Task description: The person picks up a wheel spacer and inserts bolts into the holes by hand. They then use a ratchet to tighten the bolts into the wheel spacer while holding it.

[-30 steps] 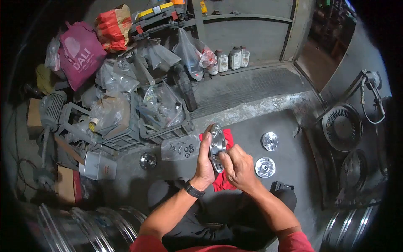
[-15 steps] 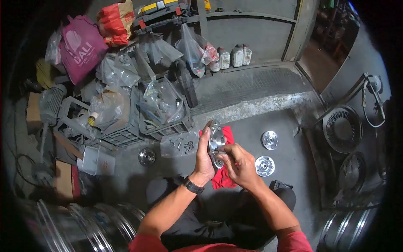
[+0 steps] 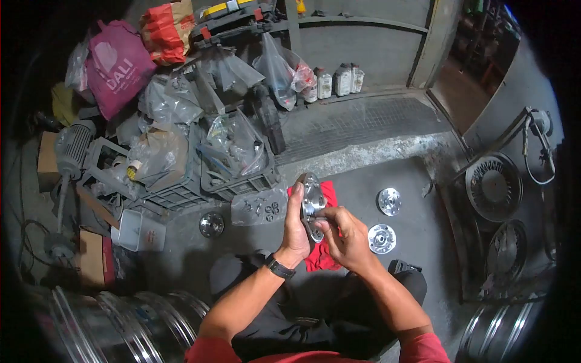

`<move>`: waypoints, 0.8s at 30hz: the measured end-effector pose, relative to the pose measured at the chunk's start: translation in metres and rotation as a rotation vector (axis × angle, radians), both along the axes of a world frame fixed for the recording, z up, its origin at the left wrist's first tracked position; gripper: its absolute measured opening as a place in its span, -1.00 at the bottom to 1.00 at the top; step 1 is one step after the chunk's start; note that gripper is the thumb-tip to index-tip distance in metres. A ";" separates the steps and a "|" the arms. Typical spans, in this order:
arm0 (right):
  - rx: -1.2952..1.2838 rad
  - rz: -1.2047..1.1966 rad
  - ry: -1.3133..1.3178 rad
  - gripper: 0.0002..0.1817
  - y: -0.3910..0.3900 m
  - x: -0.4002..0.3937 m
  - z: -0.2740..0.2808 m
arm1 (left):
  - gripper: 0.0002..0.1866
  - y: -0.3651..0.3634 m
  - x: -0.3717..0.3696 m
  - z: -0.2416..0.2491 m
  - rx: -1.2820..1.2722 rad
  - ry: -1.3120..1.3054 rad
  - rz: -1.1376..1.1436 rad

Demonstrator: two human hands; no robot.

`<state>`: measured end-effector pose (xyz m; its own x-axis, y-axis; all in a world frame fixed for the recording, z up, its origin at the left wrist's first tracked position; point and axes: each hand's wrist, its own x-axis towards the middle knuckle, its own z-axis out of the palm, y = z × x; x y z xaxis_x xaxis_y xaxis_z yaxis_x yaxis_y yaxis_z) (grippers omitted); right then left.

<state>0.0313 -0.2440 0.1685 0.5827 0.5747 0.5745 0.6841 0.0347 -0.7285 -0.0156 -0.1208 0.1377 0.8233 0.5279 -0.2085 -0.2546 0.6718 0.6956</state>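
Note:
My left hand [image 3: 295, 236] grips a shiny round metal hub [image 3: 311, 193] by its edge, tilted nearly upright above the floor. Close against the hub's lower part, my right hand [image 3: 345, 236] is closed in a pinch on a small, thin metal piece [image 3: 316, 218]; too little of it shows to tell its kind. A red cloth [image 3: 321, 262] lies beneath both hands. To the right rest two similar metal hubs, the farther hub [image 3: 390, 201] and the nearer hub [image 3: 382, 239]. Another round metal part [image 3: 212, 225] lies at the left.
A clear plastic sheet [image 3: 242, 212] carries several small metal parts. Behind it stand crates [image 3: 236, 190] full of bags. A white tub [image 3: 130, 233] is at the left. Metal rims [image 3: 115, 330] stand by my left arm, and bottles [image 3: 342, 80] line the back wall.

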 end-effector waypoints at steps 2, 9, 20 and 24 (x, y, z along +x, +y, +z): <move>-0.091 -0.016 -0.019 -0.82 -0.002 0.002 -0.008 | -0.33 -0.002 0.000 0.000 0.021 -0.005 0.010; -0.126 -0.011 -0.054 -0.83 0.000 0.001 0.002 | -0.33 0.001 0.000 -0.006 0.010 -0.048 0.003; -0.108 0.009 -0.135 -0.80 -0.005 0.004 -0.004 | -0.30 -0.001 -0.001 -0.004 0.122 -0.045 0.032; -0.042 0.032 0.025 -0.89 -0.001 -0.002 0.003 | -0.30 0.002 0.001 -0.004 0.059 -0.052 0.008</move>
<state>0.0297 -0.2449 0.1719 0.5773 0.6166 0.5353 0.6648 0.0256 -0.7466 -0.0146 -0.1193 0.1333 0.8280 0.5446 -0.1339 -0.2967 0.6281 0.7193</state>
